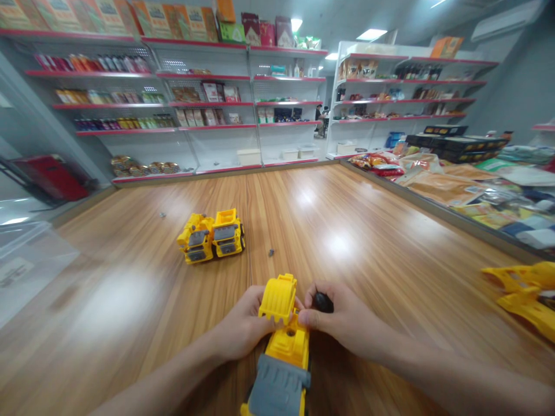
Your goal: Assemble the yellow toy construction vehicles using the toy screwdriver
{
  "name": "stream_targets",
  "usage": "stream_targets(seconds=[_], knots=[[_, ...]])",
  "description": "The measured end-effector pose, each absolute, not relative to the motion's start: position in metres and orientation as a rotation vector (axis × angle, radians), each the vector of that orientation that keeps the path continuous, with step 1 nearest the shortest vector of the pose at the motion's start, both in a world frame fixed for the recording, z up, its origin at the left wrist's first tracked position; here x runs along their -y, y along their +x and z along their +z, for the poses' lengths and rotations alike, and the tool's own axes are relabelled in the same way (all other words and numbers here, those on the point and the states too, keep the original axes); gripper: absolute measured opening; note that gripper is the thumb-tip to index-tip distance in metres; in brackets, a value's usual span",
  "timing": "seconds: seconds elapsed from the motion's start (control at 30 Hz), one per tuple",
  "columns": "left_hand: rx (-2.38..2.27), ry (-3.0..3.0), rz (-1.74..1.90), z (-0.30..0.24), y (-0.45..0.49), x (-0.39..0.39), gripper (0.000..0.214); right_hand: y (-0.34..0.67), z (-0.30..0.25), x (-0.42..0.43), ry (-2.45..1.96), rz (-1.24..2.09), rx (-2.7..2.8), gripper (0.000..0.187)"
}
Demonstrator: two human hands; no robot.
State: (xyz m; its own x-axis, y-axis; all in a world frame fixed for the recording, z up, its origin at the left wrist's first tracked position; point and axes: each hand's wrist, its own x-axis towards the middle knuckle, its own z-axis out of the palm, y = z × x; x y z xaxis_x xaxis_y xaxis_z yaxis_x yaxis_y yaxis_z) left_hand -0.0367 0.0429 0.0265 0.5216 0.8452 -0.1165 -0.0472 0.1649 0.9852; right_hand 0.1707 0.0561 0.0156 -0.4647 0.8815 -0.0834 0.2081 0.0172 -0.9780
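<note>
A yellow toy excavator truck (288,346) with a grey cab front and a ribbed bucket (278,297) is right in front of me on the table. My left hand (245,323) grips it from the left side, thumb by the bucket. Against its right side, my right hand (333,315) is closed around a black rounded piece (323,301); the fingers partly hide it, so its kind is unclear. Beyond my hands, two yellow toy trucks (228,234) with grey fronts stand side by side.
Small grey bits lie on the wooden table (347,202), one (271,252) ahead of the hands and another (162,215) farther left. Yellow toy parts (526,289) lie at the right edge. A clear plastic bin (32,260) stands left. Packaged goods (451,185) and stocked shelves (217,104) surround the table.
</note>
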Motion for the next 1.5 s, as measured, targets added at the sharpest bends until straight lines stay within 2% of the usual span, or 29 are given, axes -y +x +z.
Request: stream_targets(seconds=[0.23, 0.43, 0.73, 0.93, 1.5], knots=[[-0.805, 1.166, 0.799, 0.019, -0.042, -0.045, 0.029, 0.171, 0.023, -0.052, -1.121, 1.410, 1.799, 0.028], [-0.759, 1.031, 0.841, 0.017, -0.040, -0.044, 0.027, 0.177, 0.026, -0.050, -0.923, 1.349, 1.778, 0.021], [-0.859, 1.005, 0.859, 0.018, -0.034, -0.044, 0.024, 0.180, 0.036, -0.048, -1.015, 0.713, 1.844, 0.018], [-0.987, 1.120, 0.999, 0.019, -0.032, -0.048, 0.023, 0.180, 0.045, -0.044, -0.722, 0.811, 1.767, 0.014], [-1.007, 1.128, 0.960, 0.018, -0.034, -0.047, 0.022, 0.178, 0.033, -0.047, -0.957, 0.793, 1.674, 0.016]])
